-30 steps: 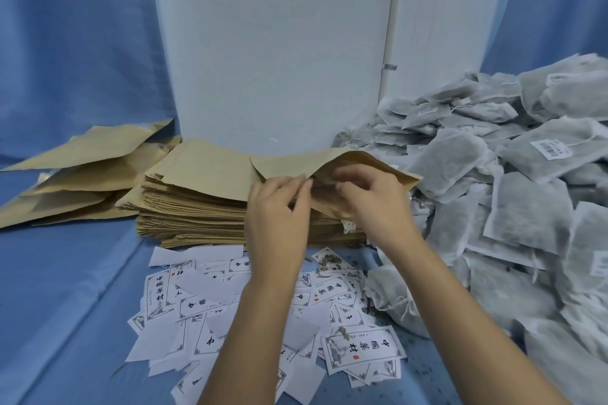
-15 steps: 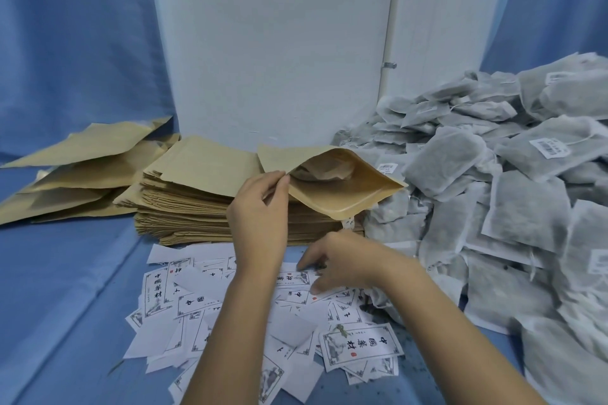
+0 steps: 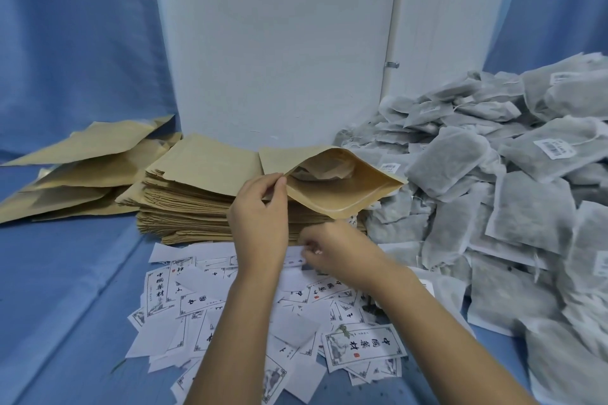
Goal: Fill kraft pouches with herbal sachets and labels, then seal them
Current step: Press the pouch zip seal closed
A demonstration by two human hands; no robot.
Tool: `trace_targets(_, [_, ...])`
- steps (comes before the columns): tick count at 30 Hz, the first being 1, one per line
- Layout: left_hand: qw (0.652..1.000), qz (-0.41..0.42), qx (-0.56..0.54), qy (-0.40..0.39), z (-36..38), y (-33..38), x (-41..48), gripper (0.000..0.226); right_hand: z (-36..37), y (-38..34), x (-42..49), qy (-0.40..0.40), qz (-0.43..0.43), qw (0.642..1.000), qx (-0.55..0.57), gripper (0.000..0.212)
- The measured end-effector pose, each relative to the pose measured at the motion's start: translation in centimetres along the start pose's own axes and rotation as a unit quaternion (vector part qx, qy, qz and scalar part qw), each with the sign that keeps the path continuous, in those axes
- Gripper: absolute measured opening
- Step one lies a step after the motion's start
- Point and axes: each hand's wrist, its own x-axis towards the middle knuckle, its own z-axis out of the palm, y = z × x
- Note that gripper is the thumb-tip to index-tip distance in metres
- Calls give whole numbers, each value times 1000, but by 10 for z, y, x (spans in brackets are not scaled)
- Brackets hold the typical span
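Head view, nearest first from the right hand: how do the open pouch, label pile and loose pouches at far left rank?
1. label pile: directly under the right hand.
2. open pouch: just behind it, pinched by the left hand.
3. loose pouches: far left, farthest.

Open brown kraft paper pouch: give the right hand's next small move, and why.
Probably lift one of the white printed paper labels and slip it into the open brown kraft paper pouch. The left hand pinches its mouth open, a grey herbal sachet lies inside, and the right hand is at the labels.
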Motion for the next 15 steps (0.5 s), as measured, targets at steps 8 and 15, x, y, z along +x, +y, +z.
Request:
trace_targets(8, [1000, -19, -2, -6, -2, -8, 1, 15, -17, -13, 1, 102, 29, 906, 409, 9])
trace_targets(15, [999, -39, -9, -3, -3, -9, 1, 12, -19, -7, 2, 76, 49, 923, 373, 9])
